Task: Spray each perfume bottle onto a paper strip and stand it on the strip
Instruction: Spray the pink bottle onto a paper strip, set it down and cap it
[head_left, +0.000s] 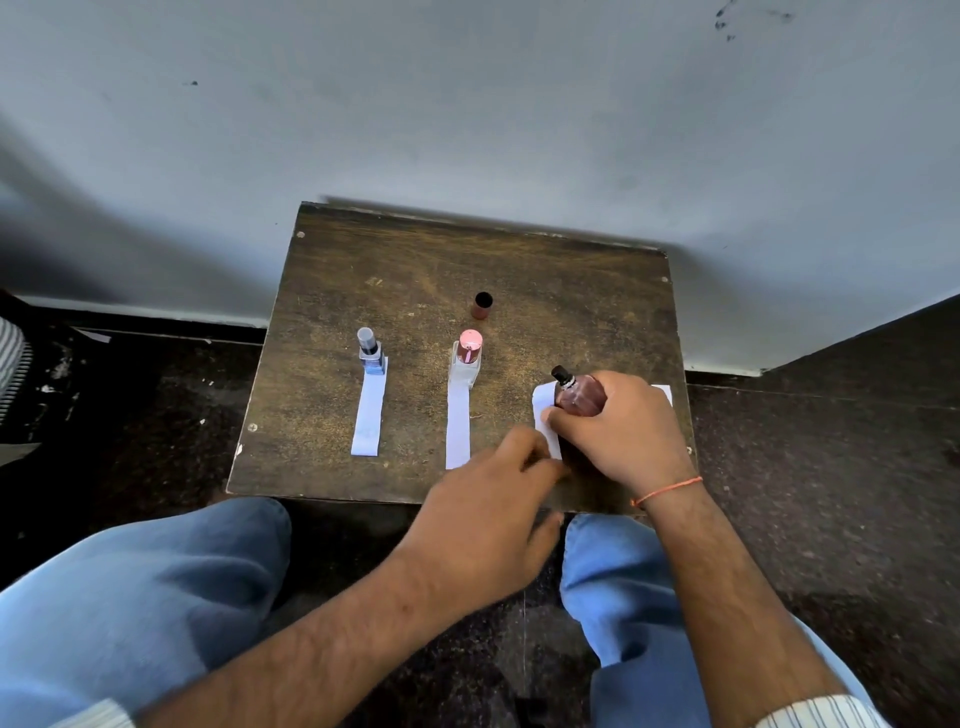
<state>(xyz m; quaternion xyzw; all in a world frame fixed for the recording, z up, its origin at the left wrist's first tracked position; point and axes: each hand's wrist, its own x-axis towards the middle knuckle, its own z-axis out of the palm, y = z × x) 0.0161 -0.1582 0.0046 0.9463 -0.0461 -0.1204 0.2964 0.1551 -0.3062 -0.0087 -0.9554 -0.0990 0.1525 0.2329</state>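
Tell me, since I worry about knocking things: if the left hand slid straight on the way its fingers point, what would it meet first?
Probably the paper strip beneath the right hand, which holds the brown bottle. The left hand points right and away, fingertips already at the strip's near end; contact is unclear.

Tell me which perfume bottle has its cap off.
The brown bottle gripped in the right hand; its black nozzle is bare, while the blue bottle and pink bottle stay capped.
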